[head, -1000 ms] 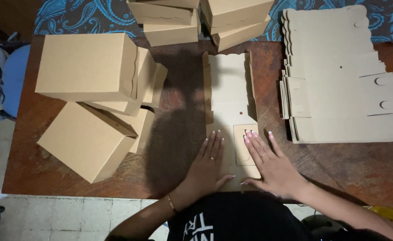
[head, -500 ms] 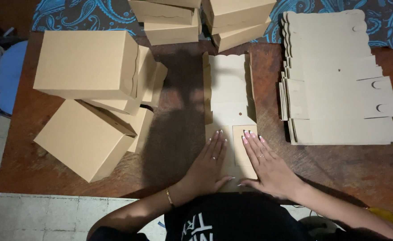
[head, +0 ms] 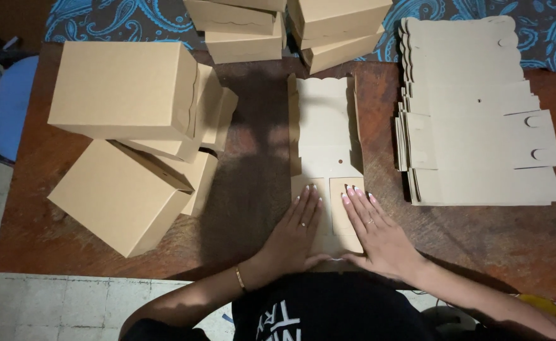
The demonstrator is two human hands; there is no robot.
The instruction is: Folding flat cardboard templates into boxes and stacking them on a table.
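Note:
A flat brown cardboard box blank (head: 326, 129) lies lengthwise on the wooden table (head: 252, 164) in front of me. My left hand (head: 298, 232) presses flat on its near left flap, fingers together and stretched out. My right hand (head: 376, 232) presses flat on the near right flap beside it. Both palms lie on the card; neither hand grips anything. The far end of the blank has a scalloped edge and its side walls stand slightly raised.
Folded brown boxes (head: 123, 88) are piled at the left, one tilted box (head: 121, 196) nearest the table edge. More boxes (head: 284, 28) are stacked at the back. A stack of flat blanks (head: 480, 126) lies at the right. A blue patterned cloth (head: 552, 31) sits behind.
Both hands have slid slightly along the near flaps, staying flat on the blank; the view has shifted a little. Nothing else moved.

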